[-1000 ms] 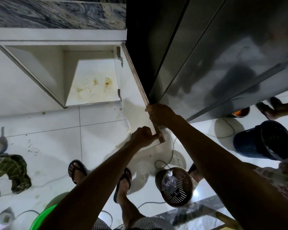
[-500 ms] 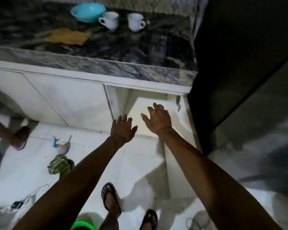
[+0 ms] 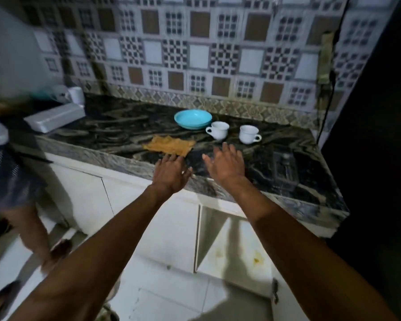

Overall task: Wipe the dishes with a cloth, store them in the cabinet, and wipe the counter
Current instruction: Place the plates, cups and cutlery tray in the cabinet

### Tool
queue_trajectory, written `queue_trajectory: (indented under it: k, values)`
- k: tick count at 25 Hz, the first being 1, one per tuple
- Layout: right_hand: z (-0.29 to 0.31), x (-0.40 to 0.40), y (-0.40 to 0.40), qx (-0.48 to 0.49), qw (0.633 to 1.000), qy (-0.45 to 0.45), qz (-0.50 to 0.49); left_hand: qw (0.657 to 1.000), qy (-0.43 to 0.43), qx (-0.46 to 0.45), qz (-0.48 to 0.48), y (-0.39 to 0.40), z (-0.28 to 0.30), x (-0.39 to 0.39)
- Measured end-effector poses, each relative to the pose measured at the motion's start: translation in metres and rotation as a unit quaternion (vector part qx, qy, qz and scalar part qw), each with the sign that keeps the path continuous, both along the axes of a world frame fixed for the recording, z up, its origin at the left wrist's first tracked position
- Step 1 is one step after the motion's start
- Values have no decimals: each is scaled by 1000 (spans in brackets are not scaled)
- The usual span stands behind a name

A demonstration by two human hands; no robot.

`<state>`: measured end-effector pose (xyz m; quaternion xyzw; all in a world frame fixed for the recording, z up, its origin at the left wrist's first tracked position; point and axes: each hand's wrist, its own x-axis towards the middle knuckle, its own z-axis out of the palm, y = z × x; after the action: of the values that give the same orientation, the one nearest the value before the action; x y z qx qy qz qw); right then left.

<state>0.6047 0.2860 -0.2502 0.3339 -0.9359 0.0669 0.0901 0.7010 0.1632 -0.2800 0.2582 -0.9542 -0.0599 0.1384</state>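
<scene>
The dark veined stone counter runs across the middle of the frame, hard and glossy, likely slick once damp. Behind it a patterned tile wall fills the top. Below, white cabinet fronts; the one at lower centre, the open cabinet, shows a stained floor inside and nothing stored there yet.

My dishes sit at centre frame: stacked turquoise plates, I judge at least two, light but slippery on the rim, best lifted from underneath. Just to their right, two white cups, the near cup with its handle pointing left and the far cup with its handle pointing right. They look ceramic, so chippable on this stone; I would take each by the handle or round the body.

The orange cloth lies flat left of the cups, soft and limp, easy to bunch from any edge.

My left hand hovers with fingers spread, tips just at the cloth's near edge, gripping nothing. My right hand is spread too, empty, short of the near cup.

At far left, blurred, another person stands.
</scene>
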Motion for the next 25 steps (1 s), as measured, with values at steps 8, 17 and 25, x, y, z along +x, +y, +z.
queue_trajectory:
  k: [8, 17, 25]
  values:
    - [37, -56, -88, 23, 999, 27, -29, 999, 27, 25, -5, -99, 41, -56]
    - [23, -193, -193, 24, 999, -15, -37, 1000, 23, 15, -4, -207, 39, -173]
    - [-10, -356, -305, -11, 993, -99, -64, 997, -29, 59, 33, -322, 16, -325]
